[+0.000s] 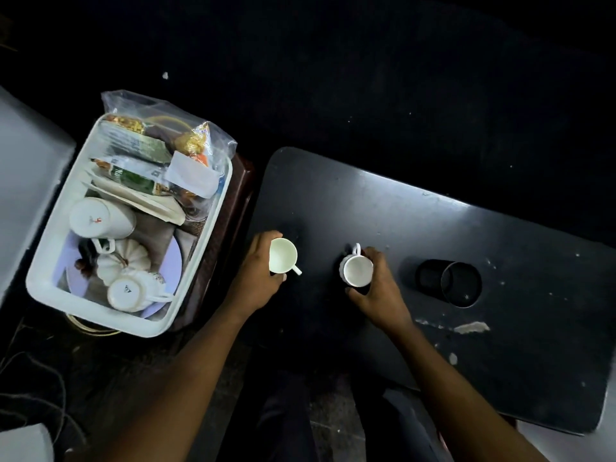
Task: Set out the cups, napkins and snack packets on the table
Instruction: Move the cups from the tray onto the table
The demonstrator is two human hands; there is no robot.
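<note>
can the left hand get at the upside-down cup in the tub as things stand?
Probably not yet: the left hand is full, fingers around a white cup. The upside-down cup lies uncovered at the tub's near end.

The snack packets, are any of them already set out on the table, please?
No, the snack packets all lie in the white tub beside the table.

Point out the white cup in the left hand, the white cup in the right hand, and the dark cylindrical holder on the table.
White cup in left hand [282,255]: head view, inside bowl.
White cup in right hand [357,270]: head view, inside bowl.
Dark cylindrical holder [461,283]: head view, open mouth.
</note>
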